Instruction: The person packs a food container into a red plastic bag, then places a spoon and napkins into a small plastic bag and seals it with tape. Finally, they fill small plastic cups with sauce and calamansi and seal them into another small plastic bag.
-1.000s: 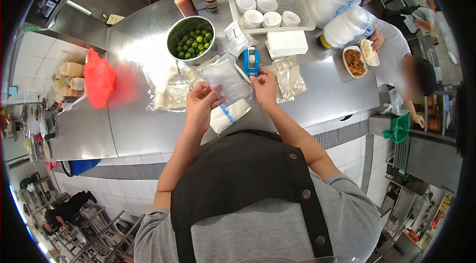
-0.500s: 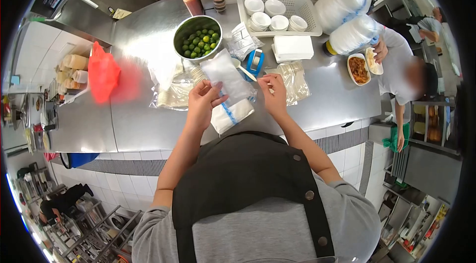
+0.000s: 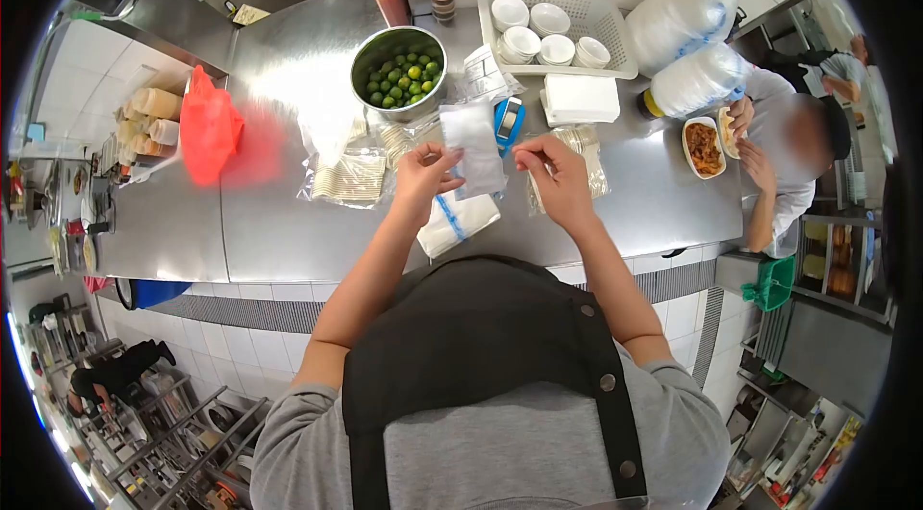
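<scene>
My left hand (image 3: 426,183) pinches the edge of a small clear plastic bag (image 3: 470,140), which stands up above the worktop. My right hand (image 3: 558,178) is to the right of the bag, thumb and fingertips closed together; whatever may be between them is too small to make out. Under the bag lies a white folded packet with a blue stripe (image 3: 461,229). A blue tape dispenser (image 3: 510,124) sits just beyond my right fingertips. Plastic-wrapped bundles of pale wooden cutlery (image 3: 348,180) lie left of my left hand, and another wrapped bundle (image 3: 588,164) lies behind my right hand.
A metal bowl of green limes (image 3: 354,77) stands behind. Further back are a basket (image 3: 623,56) of white cups, white boxes (image 3: 582,99) and sauce bottles (image 3: 388,0). A red bag (image 3: 209,130) is at left. A co-worker (image 3: 784,145) handles a food container (image 3: 704,148) at right.
A pale spoon seen near my right fingertips no longer shows clearly. The bag now stands more upright, and my right hand has turned slightly. The co-worker's lower hand has risen to the container.
</scene>
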A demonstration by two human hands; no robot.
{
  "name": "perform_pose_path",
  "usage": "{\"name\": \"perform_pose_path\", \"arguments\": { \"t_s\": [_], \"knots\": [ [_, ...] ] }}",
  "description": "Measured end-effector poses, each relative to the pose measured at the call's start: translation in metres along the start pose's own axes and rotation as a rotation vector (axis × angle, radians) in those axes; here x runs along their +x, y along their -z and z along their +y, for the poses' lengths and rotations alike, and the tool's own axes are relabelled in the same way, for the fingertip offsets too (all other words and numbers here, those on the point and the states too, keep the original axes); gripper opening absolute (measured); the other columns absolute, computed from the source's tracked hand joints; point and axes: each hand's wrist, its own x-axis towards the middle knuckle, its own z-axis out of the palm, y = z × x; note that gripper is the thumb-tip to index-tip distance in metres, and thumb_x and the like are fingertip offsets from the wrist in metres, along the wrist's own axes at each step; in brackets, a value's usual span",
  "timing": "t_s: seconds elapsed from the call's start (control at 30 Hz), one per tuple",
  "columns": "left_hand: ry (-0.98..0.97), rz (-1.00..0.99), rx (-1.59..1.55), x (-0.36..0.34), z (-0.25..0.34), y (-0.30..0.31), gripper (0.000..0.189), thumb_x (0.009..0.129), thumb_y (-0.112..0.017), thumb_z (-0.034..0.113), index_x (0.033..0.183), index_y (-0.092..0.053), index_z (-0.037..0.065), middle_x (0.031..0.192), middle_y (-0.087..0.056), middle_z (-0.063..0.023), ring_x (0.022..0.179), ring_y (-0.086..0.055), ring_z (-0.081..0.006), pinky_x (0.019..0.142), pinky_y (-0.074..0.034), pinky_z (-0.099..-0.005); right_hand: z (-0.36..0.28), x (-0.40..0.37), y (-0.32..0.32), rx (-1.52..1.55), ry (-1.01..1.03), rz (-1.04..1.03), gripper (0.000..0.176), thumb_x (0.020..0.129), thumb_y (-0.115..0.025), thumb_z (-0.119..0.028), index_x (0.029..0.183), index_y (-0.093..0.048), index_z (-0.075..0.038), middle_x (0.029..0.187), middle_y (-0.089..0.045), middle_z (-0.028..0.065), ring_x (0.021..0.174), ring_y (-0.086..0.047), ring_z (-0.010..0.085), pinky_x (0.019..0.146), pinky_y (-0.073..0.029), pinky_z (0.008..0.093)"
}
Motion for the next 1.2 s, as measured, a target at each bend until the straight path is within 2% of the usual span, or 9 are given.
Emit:
{"name": "perform_pose_path", "arguments": {
  "t_s": [0.17,0.27,0.37,0.47,0.57,0.67,0.77,0.97,1.2],
  "knots": [
    [0.008,-0.059,0.222,-0.006,0.016,-0.007,0.019,0.087,-0.078,0.014,0.088,-0.06,0.006,0.079,-0.059,0.0023,0.068,-0.055,-0.0054,0.066,-0.064,-0.0319,-0.01,0.022,0.006,-0.481,0.186,-0.274,0.01,0.091,-0.065,0.0,0.099,-0.07,0.001,0.087,-0.062,0.0114,0.076,-0.062,0.0261,0.072,-0.05,0.0351],
    [0.029,-0.066,0.215,-0.008,0.018,-0.005,0.02,0.088,-0.078,0.013,0.086,-0.059,0.008,0.077,-0.057,0.0037,0.068,-0.053,-0.005,0.066,-0.064,-0.0322,-0.012,0.029,0.001,-0.531,0.333,-0.357,0.018,0.091,-0.065,-0.001,0.108,-0.071,-0.001,0.09,-0.059,0.0133,0.081,-0.061,0.0311,0.072,-0.048,0.0391],
    [0.017,-0.047,0.168,-0.007,0.016,-0.002,0.021,0.088,-0.077,0.013,0.085,-0.057,0.008,0.078,-0.057,0.0033,0.069,-0.054,-0.0054,0.066,-0.064,-0.0325,-0.014,0.032,-0.007,-0.426,0.282,-0.4,0.023,0.091,-0.065,-0.002,0.114,-0.07,-0.002,0.094,-0.058,0.0138,0.085,-0.061,0.0316,0.074,-0.048,0.0401],
    [0.005,-0.033,0.187,-0.002,0.011,0.003,0.023,0.088,-0.077,0.014,0.084,-0.056,0.008,0.079,-0.059,0.0017,0.071,-0.057,-0.0066,0.066,-0.064,-0.0323,-0.014,0.035,-0.012,-0.492,0.228,-0.417,0.009,0.09,-0.063,-0.004,0.097,-0.066,0.001,0.093,-0.058,0.0136,0.088,-0.061,0.0322,0.076,-0.05,0.0429],
    [0.016,-0.024,0.259,-0.001,0.012,0.005,0.023,0.088,-0.077,0.014,0.084,-0.055,0.008,0.079,-0.061,0.0001,0.073,-0.059,-0.0083,0.066,-0.063,-0.0318,-0.006,0.041,-0.013,-0.534,0.325,-0.468,0.013,0.092,-0.063,-0.002,0.105,-0.06,0.0,0.094,-0.06,0.014,0.085,-0.061,0.0317,0.074,-0.049,0.0411],
    [0.024,-0.012,0.309,-0.002,0.017,0.003,0.022,0.088,-0.077,0.013,0.084,-0.056,0.007,0.079,-0.061,-0.0003,0.073,-0.06,-0.0088,0.066,-0.062,-0.0313,-0.03,0.044,-0.014,-0.476,0.111,-0.538,0.021,0.092,-0.064,-0.005,0.109,-0.052,-0.003,0.094,-0.061,0.0145,0.085,-0.063,0.0316,0.075,-0.05,0.042],
    [0.019,-0.01,0.348,-0.002,0.019,0.002,0.021,0.089,-0.076,0.013,0.084,-0.056,0.007,0.078,-0.061,0.0,0.071,-0.06,-0.0085,0.066,-0.062,-0.031,-0.025,0.048,-0.016,-0.509,0.17,-0.587,0.03,0.091,-0.065,-0.005,0.114,-0.047,-0.005,0.093,-0.062,0.0145,0.086,-0.064,0.032,0.076,-0.05,0.0431],
    [0.002,-0.062,0.396,-0.01,0.025,-0.007,0.018,0.091,-0.074,0.014,0.085,-0.058,0.006,0.075,-0.057,0.0017,0.068,-0.058,-0.0072,0.065,-0.063,-0.0297,-0.005,0.052,-0.027,-0.699,0.333,-0.601,0.034,0.088,-0.07,-0.007,0.112,-0.046,-0.004,0.096,-0.065,0.0175,0.089,-0.066,0.0378,0.076,-0.051,0.0464],
    [0.012,-0.074,0.402,-0.014,0.022,-0.011,0.019,0.093,-0.073,0.017,0.087,-0.059,0.006,0.073,-0.053,0.0025,0.063,-0.054,-0.0064,0.063,-0.064,-0.0302,-0.013,0.053,-0.032,-0.857,0.302,-0.465,0.048,0.079,-0.081,-0.016,0.109,-0.045,-0.003,0.09,-0.066,0.0183,0.085,-0.067,0.0394,0.071,-0.052,0.0477]
  ]
}}
